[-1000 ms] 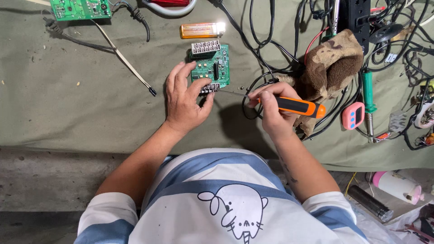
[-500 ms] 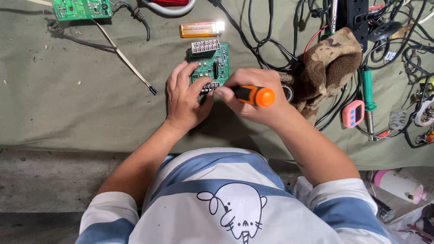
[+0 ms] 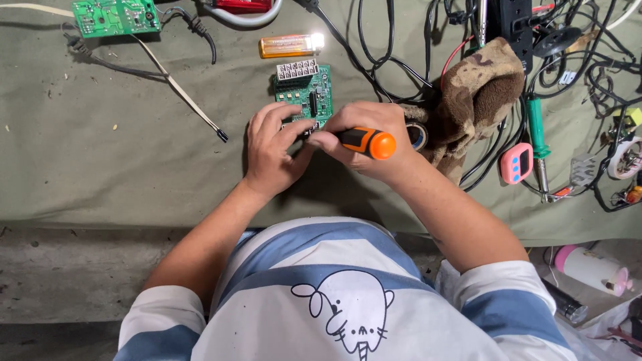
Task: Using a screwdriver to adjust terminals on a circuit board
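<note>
Head view: left hand (image 3: 273,150) pins the light, stiff, fragile circuit board (image 3: 306,93) by its edge; right hand (image 3: 364,137) grips a screwdriver (image 3: 364,141) beside it.

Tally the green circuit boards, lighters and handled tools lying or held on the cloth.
Green circuit boards: 2, near board at the left hand, far board.
Lighters: 1.
Handled tools: 2, screwdriver in the right hand, green-handled iron.
Total: 5

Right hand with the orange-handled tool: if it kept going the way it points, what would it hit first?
Probably the left hand: the right hand aims its screwdriver leftward at those fingers.
</note>
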